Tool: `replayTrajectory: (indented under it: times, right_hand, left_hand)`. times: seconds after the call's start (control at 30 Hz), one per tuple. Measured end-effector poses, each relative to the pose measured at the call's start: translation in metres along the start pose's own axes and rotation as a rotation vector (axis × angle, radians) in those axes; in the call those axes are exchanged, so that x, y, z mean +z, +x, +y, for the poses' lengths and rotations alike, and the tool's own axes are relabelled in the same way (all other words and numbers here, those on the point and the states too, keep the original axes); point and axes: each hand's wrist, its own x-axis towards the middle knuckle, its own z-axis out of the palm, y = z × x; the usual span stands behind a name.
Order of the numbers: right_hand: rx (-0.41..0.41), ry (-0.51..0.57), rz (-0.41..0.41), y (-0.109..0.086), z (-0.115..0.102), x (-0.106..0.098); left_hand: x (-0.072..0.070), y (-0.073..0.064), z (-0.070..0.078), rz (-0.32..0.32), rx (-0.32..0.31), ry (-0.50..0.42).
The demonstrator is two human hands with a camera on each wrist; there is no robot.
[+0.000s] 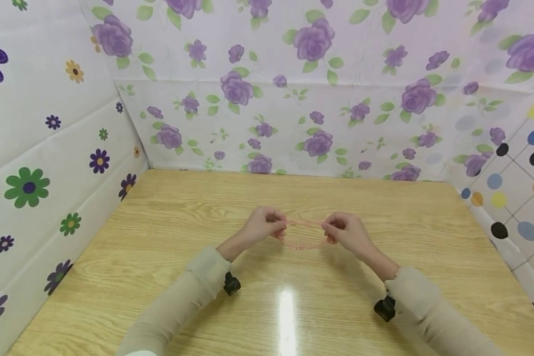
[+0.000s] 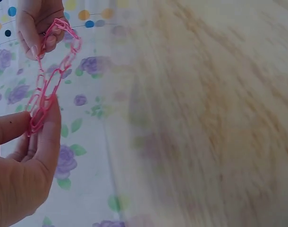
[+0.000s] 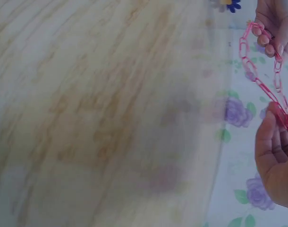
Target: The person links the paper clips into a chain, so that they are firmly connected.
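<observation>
A pink chain of linked paper clips (image 1: pixel 303 246) forms a closed loop stretched between the two hands, above the wooden table. My left hand (image 1: pixel 265 223) pinches one end of the loop between thumb and fingers. At the other end, my right hand (image 1: pixel 344 231) pinches it the same way. In the left wrist view, single clips of the chain (image 2: pixel 53 81) show clearly, bunched at the left fingertips. The right wrist view has the chain (image 3: pixel 244 49) sagging on one side and running straighter on the other.
The table (image 1: pixel 169 212) has a light wood grain and a bright reflection near its front. A cloth with purple roses (image 1: pixel 258 99) hangs behind it, with patterned cloths at both sides. Small black wrist cameras (image 1: pixel 232 284) sit below the beige sleeves.
</observation>
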Motion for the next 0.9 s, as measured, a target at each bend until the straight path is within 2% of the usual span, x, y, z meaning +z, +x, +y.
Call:
replayTrajectory:
  times: [0.1, 0.2, 0.37, 0.43, 0.63, 0.8, 0.9]
  right_hand:
    - [0.082, -0.024, -0.049, 0.005, 0.008, 0.005]
    - [0.175, -0.047, -0.073, 0.01, 0.013, 0.011]
    - [0.289, -0.118, -0.06, 0.019, 0.023, 0.018]
    - [0.3, -0.161, -0.058, 0.022, 0.026, 0.019]
    - [0.258, -0.355, -0.055, 0.029, 0.026, 0.022]
    - [0.211, -0.49, -0.056, 0.032, 0.027, 0.019]
    - [0.187, -0.539, -0.053, 0.031, 0.028, 0.011]
  left_hand:
    - [0.001, 0.007, -0.005, -0.012, -0.091, 0.019]
    - [0.002, 0.014, -0.009, -0.009, -0.152, 0.066]
    - [0.004, 0.023, -0.013, 0.01, -0.196, 0.222]
    - [0.004, 0.026, -0.014, 0.027, -0.201, 0.277]
    - [0.008, 0.032, -0.015, 0.075, -0.175, 0.484]
    - [0.01, 0.037, -0.016, 0.083, -0.18, 0.637]
    - [0.007, 0.034, -0.014, 0.077, -0.185, 0.747]
